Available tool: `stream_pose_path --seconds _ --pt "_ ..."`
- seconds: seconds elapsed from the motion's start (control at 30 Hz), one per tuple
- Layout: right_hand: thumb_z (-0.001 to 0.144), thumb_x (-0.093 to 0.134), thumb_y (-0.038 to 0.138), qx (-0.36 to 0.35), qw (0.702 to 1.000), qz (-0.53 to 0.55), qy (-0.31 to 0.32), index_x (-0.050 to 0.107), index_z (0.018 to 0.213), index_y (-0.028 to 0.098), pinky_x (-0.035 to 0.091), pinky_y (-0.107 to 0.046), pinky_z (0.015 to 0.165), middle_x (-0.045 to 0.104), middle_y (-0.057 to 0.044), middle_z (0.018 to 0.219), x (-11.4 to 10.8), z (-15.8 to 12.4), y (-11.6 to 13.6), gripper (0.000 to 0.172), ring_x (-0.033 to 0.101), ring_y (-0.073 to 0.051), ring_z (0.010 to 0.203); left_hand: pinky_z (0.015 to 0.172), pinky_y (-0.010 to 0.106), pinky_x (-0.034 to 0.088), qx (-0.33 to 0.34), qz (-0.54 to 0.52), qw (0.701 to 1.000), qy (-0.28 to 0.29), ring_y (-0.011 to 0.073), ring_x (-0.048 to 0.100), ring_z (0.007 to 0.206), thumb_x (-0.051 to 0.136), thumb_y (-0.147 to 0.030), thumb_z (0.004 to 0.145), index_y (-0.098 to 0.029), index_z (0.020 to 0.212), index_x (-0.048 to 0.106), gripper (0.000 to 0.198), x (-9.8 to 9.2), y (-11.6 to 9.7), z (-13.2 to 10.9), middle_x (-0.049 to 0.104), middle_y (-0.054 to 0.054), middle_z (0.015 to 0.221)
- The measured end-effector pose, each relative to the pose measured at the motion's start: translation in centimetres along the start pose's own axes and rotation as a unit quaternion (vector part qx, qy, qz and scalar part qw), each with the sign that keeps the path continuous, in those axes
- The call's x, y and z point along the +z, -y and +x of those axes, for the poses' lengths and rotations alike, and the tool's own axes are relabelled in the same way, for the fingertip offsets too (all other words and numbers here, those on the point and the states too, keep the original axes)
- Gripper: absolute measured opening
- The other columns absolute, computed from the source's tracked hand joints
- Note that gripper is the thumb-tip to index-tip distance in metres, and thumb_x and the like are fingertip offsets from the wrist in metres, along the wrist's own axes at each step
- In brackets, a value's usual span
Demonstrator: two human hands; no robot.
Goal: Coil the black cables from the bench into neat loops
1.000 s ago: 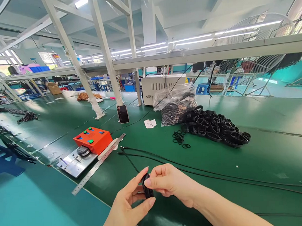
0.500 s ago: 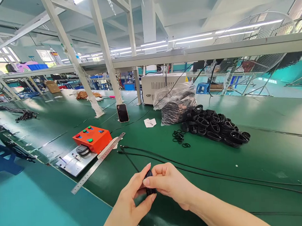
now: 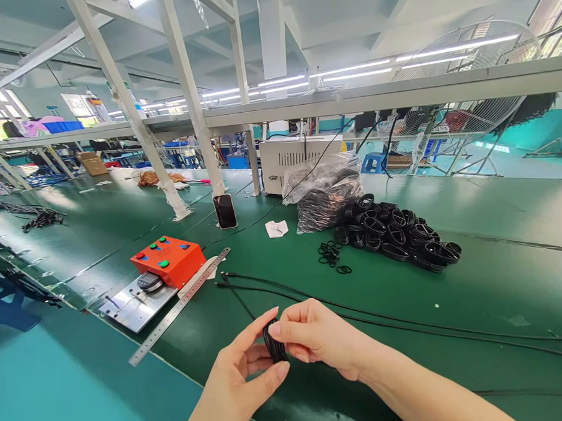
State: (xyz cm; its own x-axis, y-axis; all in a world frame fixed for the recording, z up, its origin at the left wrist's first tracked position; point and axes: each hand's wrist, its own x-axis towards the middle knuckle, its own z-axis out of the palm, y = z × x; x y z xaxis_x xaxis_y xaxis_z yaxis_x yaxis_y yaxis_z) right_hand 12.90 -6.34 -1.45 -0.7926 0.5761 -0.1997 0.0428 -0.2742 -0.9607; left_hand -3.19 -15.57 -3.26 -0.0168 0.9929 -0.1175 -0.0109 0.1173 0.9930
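Observation:
A small coil of black cable [image 3: 274, 344] is held over the near part of the green table. My left hand [image 3: 244, 373] grips it from the left, the index finger over its top and the thumb at its lower edge. From the right, my right hand [image 3: 309, 333] pinches the coil's upper side between thumb and bent fingers. A straight piece of black cable [image 3: 241, 302] runs from the coil up and left along the table. Behind the hands, two long black cables [image 3: 322, 302] stretch across to the right edge. The fingers partly hide the coil.
A pile of coiled cables [image 3: 403, 236] and loose black rings [image 3: 330, 253] lie behind, beside a plastic bag [image 3: 327, 199]. To the left are a steel ruler [image 3: 182, 305], an orange button box [image 3: 171, 259] and a phone [image 3: 225, 211]. White posts [image 3: 185, 97] carry a shelf.
The coil has turned slightly, showing more of its side. My left fingers have opened a little around it, and my right thumb sits higher on it. The view has shifted slightly.

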Motion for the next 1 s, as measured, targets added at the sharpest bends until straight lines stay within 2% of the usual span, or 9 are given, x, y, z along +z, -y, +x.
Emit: stream_pose_path --seconds 0.17,0.3,0.4,0.57,0.67,0.77,0.9,1.0 --pt "0.084 0.062 0.043 -0.002 1.000 -0.011 0.027 0.048 0.059 0.018 0.017 -0.023 0.043 0.049 0.006 0.043 0.1 -0.2 0.0 0.038 0.027 -0.004 0.039 0.088 0.029 0.053 -0.002 -0.031 0.999 0.030 0.0194 0.067 0.095 0.075 -0.026 0.078 -0.029 0.137 0.052 0.064 -0.4 0.1 -0.2 0.075 0.004 0.106" --pt "0.079 0.069 0.042 0.022 1.000 -0.011 0.019 0.048 0.060 0.018 0.022 -0.021 0.043 0.050 0.006 0.043 0.0 0.1 -0.1 0.037 0.033 -0.004 0.040 0.080 0.026 0.054 0.006 -0.058 0.998 0.010 0.0189 0.068 0.089 0.079 -0.028 0.073 -0.030 0.135 0.054 0.067 -0.3 0.4 -0.1 0.074 0.004 0.104" --pt "0.070 0.077 0.035 0.031 0.999 0.004 0.016 0.044 0.056 0.018 0.019 -0.020 0.042 0.046 0.008 0.041 -0.1 0.3 -0.4 0.039 0.032 -0.004 0.039 0.083 0.028 0.054 0.010 -0.045 0.999 0.000 0.0183 0.067 0.089 0.080 -0.028 0.072 -0.032 0.136 0.053 0.070 -0.3 1.0 0.1 0.071 0.003 0.107" --pt "0.073 0.074 0.036 0.026 0.998 0.055 0.016 0.044 0.058 0.018 0.018 -0.021 0.042 0.047 0.008 0.043 -0.2 0.6 -0.9 0.038 0.030 -0.004 0.039 0.084 0.028 0.054 0.040 -0.048 0.998 -0.031 0.0164 0.067 0.084 0.079 -0.029 0.072 -0.036 0.137 0.050 0.071 -0.1 1.7 0.3 0.066 0.002 0.105" --pt "0.077 0.072 0.042 0.015 0.999 0.020 0.029 0.048 0.060 0.017 0.023 -0.020 0.043 0.050 0.006 0.047 -0.5 0.8 -1.0 0.039 0.033 -0.004 0.041 0.080 0.030 0.055 0.026 -0.069 0.997 -0.003 0.0188 0.068 0.085 0.081 -0.028 0.070 -0.034 0.135 0.052 0.071 0.2 1.6 0.4 0.068 0.003 0.100" --pt "0.084 0.061 0.056 -0.010 0.997 -0.029 0.064 0.053 0.067 0.016 0.030 -0.021 0.047 0.056 0.003 0.055 -1.0 0.9 -0.9 0.044 0.038 -0.006 0.046 0.076 0.029 0.055 0.022 -0.068 0.997 -0.003 0.0207 0.068 0.086 0.081 -0.030 0.069 -0.029 0.130 0.057 0.065 0.2 1.2 0.3 0.072 0.005 0.098" --pt "0.084 0.059 0.060 -0.055 0.988 -0.109 0.100 0.058 0.079 0.017 0.035 -0.022 0.053 0.056 0.002 0.064 -1.9 0.8 -0.8 0.044 0.045 -0.009 0.055 0.072 0.028 0.055 0.020 -0.062 0.997 -0.041 0.0197 0.068 0.080 0.082 -0.031 0.067 -0.027 0.125 0.060 0.062 -0.1 0.9 0.2 0.073 0.005 0.094" --pt "0.084 0.062 0.054 -0.084 0.977 -0.181 0.080 0.061 0.082 0.016 0.032 -0.023 0.054 0.049 0.004 0.064 -2.0 0.4 -0.4 0.038 0.039 -0.009 0.058 0.069 0.027 0.056 0.017 -0.048 0.995 -0.083 0.0169 0.067 0.072 0.083 -0.031 0.065 -0.026 0.123 0.062 0.062 -0.2 1.0 0.2 0.071 0.003 0.092"
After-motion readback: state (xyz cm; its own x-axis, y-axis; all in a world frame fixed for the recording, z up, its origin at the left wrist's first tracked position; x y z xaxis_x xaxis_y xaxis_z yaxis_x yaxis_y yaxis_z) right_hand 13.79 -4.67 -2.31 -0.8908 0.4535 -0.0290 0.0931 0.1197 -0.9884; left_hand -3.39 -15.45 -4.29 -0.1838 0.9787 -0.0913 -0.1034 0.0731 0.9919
